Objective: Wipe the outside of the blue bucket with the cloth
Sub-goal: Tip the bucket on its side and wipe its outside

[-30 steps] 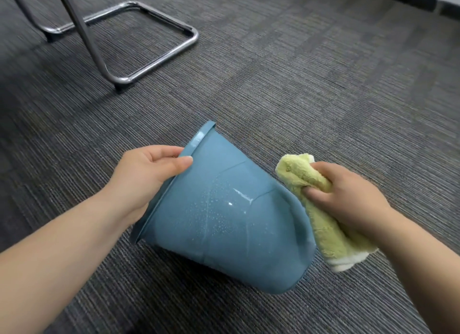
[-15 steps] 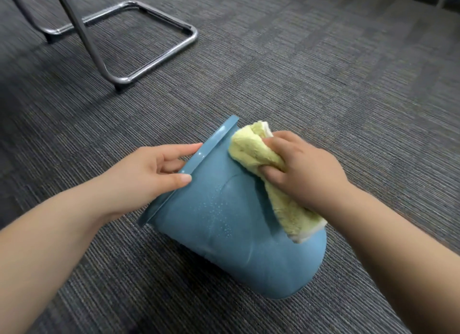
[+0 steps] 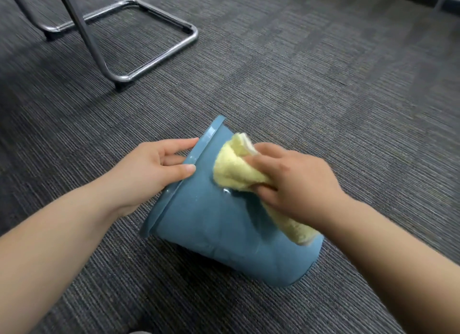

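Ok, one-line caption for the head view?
Left hand grips the rim of the tipped bucket; right hand presses a yellow cloth on its wall.

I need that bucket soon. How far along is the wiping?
The left hand grips the rim of the tipped blue bucket; the right hand presses the cloth against its upper wall. The facing wall looks mostly dry, though drops glint beside the cloth. The side against the carpet is hidden, probably unwiped.

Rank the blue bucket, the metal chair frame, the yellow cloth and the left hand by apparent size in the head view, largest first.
1. blue bucket
2. metal chair frame, farther off and cut by the edge, so unsure
3. yellow cloth and left hand: alike; the right hand hides part of the cloth
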Demonstrator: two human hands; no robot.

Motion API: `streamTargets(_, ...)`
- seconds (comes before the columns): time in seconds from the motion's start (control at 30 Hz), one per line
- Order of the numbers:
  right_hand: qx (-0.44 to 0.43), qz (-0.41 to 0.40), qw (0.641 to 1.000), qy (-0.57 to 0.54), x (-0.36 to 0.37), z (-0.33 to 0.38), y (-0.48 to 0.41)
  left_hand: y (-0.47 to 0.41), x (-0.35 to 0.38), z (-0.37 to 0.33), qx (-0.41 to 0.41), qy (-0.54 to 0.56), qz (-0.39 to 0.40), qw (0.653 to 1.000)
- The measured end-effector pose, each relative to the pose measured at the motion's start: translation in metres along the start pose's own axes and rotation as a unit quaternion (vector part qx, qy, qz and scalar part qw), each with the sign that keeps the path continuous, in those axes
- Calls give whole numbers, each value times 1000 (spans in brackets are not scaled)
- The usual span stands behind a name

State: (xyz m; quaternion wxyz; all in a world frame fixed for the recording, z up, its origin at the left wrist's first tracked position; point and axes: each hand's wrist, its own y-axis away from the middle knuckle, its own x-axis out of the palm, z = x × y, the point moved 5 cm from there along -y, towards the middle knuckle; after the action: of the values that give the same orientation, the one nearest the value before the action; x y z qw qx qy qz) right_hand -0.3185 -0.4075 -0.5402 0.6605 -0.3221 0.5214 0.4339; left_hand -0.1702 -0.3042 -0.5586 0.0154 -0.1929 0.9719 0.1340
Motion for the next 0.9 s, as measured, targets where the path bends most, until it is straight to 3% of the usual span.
streamTargets(0.13, -87, 28, 996, 18, 10, 31, 6, -2, -2, 2, -1, 7, -22, 1000)
streamTargets(0.37, 85, 14, 995, 44, 13, -18, 1, 1, -7, 7, -4, 5, -33, 999)
streamTargets(0.6, -59, 32, 998, 6, 20, 30, 12, 0, -11, 9, -17, 2, -49, 999)
streamTargets(0.8, 74, 35, 996, 42, 19, -15, 12, -1, -15, 12, -25, 0, -61, 998)
streamTargets(0.9, 60, 31, 996, 64, 21, -13, 13, -1, -16, 13, -32, -5, -69, 997)
